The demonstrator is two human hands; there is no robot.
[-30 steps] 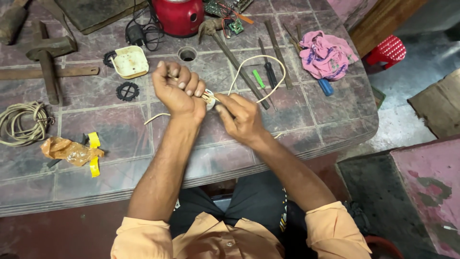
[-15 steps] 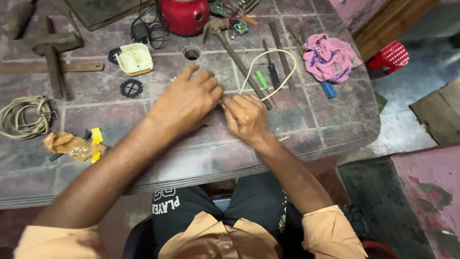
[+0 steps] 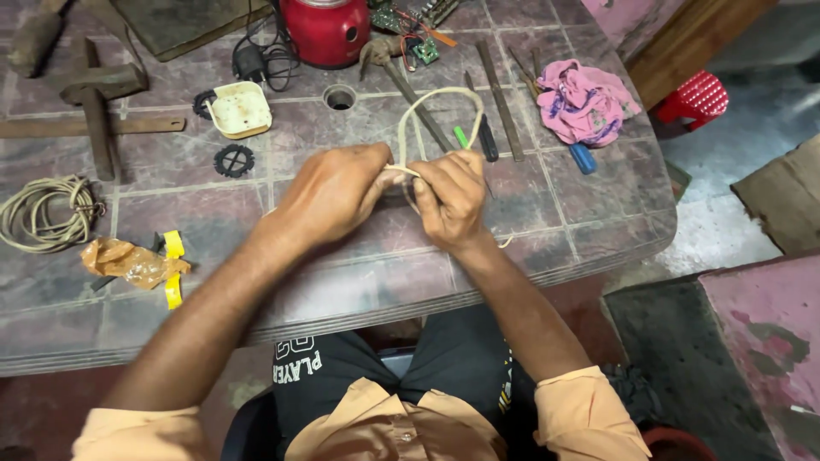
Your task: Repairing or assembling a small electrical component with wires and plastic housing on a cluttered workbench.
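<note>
Cord [image 3: 408, 119] loops up and away from your two hands, pinched between left hand [image 3: 335, 191] and right hand [image 3: 450, 197] (both clenched on it, equally near).

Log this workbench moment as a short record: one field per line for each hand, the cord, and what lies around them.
left hand: closed on the cream cord at its crossing
right hand: pinches the same cord, close beside the left
cream cord: loop stands above both hands
behind loop: files, green-handled screwdriver
right side: pink cloth
left side: coiled rope, black gear
surface: tiled table
</note>
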